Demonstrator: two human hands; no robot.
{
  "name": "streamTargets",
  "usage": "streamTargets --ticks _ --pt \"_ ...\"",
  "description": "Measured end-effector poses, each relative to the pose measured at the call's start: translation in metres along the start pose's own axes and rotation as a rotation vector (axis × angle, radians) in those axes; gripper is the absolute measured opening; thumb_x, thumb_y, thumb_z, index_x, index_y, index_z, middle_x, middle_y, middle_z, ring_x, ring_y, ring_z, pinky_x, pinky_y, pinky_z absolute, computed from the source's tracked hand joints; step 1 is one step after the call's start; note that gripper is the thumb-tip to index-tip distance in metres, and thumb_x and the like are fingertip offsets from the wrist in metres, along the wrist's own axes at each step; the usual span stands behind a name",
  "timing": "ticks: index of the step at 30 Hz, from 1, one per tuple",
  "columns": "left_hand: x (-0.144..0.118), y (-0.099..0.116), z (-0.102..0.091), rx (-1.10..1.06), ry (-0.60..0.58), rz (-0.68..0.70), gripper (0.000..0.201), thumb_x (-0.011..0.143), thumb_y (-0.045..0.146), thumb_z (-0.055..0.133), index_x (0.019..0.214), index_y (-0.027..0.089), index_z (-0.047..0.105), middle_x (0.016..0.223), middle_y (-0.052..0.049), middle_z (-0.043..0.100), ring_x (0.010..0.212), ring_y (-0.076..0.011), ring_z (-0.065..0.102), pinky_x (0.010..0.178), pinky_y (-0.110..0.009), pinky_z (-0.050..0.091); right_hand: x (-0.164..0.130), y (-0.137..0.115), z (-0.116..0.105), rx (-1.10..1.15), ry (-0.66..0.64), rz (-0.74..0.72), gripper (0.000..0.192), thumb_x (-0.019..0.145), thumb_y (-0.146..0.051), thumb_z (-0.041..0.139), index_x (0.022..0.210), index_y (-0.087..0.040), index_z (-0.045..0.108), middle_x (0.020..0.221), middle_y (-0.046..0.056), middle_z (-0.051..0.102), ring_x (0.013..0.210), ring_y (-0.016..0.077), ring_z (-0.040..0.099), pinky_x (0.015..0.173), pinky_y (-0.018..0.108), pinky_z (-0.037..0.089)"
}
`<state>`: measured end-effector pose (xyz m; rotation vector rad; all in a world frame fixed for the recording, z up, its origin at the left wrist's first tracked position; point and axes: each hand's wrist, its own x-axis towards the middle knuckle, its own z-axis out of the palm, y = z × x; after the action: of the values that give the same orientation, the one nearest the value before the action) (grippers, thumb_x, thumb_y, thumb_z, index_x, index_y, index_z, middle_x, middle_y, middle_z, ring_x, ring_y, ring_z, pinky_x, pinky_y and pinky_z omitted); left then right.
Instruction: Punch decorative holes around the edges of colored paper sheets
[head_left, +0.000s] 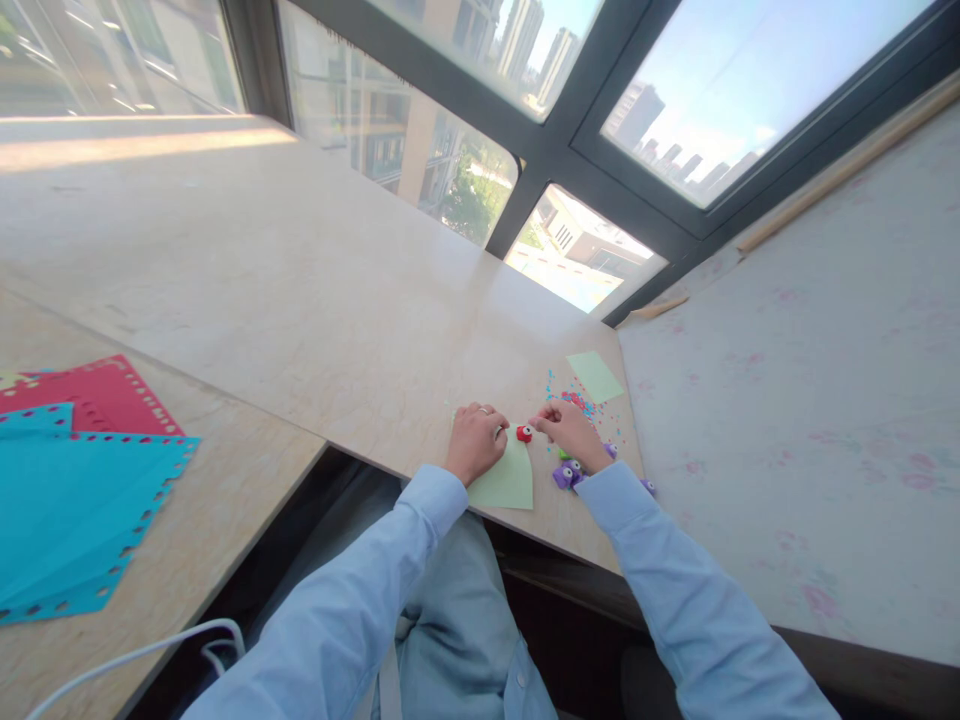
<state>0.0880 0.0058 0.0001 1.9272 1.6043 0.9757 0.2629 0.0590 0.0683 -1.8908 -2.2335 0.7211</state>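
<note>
Two hands work near the front edge of a broad beige worktop (300,290) that runs under a big window (570,130). Far to the left lie teal paper sheets (67,510) and a red sheet (97,395), their borders already punched with rows of holes. Smaller, a light green paper (506,482) lies under the hands, and a second green piece (594,376) sits further back beside a scatter of punched confetti (577,402).

The left hand (474,440) rests knuckles-up on the green paper, fingers curled and pinning it flat. The right hand (571,432) has its fingers pinched toward a small red punch (524,433) at the sheet's top edge; whether they actually grip it, I cannot tell. A purple punch (566,473) lies just beside the right wrist.

Judging by this, a clean hole calls for the sheet's edge slid fully into the punch, the paper held still, and a straight downward press.
</note>
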Motion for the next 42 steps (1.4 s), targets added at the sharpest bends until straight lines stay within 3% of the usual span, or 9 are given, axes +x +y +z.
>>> streamTargets --ticks 5,10,13,18,22,28,35,42 --pt "0.0 -0.001 0.001 0.028 0.015 0.012 0.013 0.083 0.019 0.061 0.088 0.021 0.072 0.095 -0.005 0.07 0.098 -0.0234 0.057 0.085 -0.04 0.038 -0.012 -0.003 0.009 -0.164 0.03 -0.231 0.017 0.078 -0.021 0.067 0.094 -0.018 0.07 0.083 0.004 0.067 0.082 0.0173 0.061 0.079 0.029 0.044" --pt "0.001 -0.002 0.001 0.022 0.008 0.003 0.014 0.082 0.018 0.06 0.088 0.021 0.072 0.098 -0.006 0.071 0.098 -0.0225 0.057 0.088 -0.039 0.038 -0.009 0.007 0.009 -0.301 0.153 -0.137 0.024 0.085 -0.016 0.059 0.105 -0.018 0.072 0.098 0.01 0.07 0.093 0.0207 0.063 0.084 0.03 0.044" --pt "0.001 -0.001 0.0 0.028 -0.001 0.001 0.015 0.082 0.017 0.059 0.088 0.021 0.073 0.099 -0.006 0.071 0.098 -0.0227 0.057 0.088 -0.039 0.038 -0.012 0.01 0.004 -0.279 0.199 -0.107 0.03 0.088 -0.022 0.057 0.115 -0.015 0.068 0.093 0.01 0.071 0.088 0.0217 0.064 0.082 0.032 0.045" --pt "0.001 -0.002 0.0 0.047 0.008 0.011 0.016 0.082 0.017 0.059 0.088 0.021 0.073 0.096 -0.005 0.071 0.097 -0.0226 0.057 0.088 -0.039 0.038 -0.028 0.009 0.007 -0.166 0.166 -0.153 0.023 0.087 -0.023 0.056 0.103 -0.018 0.072 0.081 0.005 0.071 0.075 0.0186 0.063 0.075 0.03 0.045" --pt "0.001 -0.002 0.0 0.05 0.014 0.02 0.016 0.082 0.016 0.058 0.088 0.021 0.073 0.096 -0.005 0.071 0.097 -0.0226 0.057 0.088 -0.039 0.038 -0.048 0.007 0.019 -0.071 0.145 -0.09 0.023 0.086 -0.026 0.057 0.101 -0.016 0.073 0.071 0.003 0.068 0.068 0.0181 0.062 0.069 0.029 0.043" --pt "0.002 -0.003 0.0 0.07 0.011 0.027 0.017 0.082 0.014 0.058 0.089 0.021 0.072 0.096 -0.005 0.071 0.098 -0.0223 0.058 0.087 -0.038 0.038 -0.079 -0.003 0.032 0.148 0.1 -0.117 0.023 0.088 -0.03 0.057 0.099 -0.016 0.072 0.074 0.003 0.068 0.068 0.0176 0.061 0.068 0.03 0.045" --pt "0.002 -0.003 -0.002 0.088 -0.003 0.022 0.017 0.083 0.014 0.058 0.089 0.02 0.072 0.096 -0.005 0.071 0.098 -0.0226 0.057 0.088 -0.037 0.038 -0.104 0.002 0.066 0.272 0.173 -0.176 0.019 0.087 -0.021 0.058 0.102 -0.016 0.07 0.09 0.006 0.068 0.077 0.0176 0.062 0.077 0.032 0.05" --pt "0.002 -0.004 -0.001 0.114 -0.015 0.024 0.014 0.083 0.015 0.06 0.088 0.02 0.073 0.097 -0.005 0.071 0.099 -0.0226 0.057 0.088 -0.037 0.039 -0.104 0.026 0.09 0.277 0.301 -0.266 0.016 0.088 -0.014 0.056 0.093 -0.017 0.071 0.083 0.004 0.063 0.073 0.016 0.059 0.07 0.028 0.047"
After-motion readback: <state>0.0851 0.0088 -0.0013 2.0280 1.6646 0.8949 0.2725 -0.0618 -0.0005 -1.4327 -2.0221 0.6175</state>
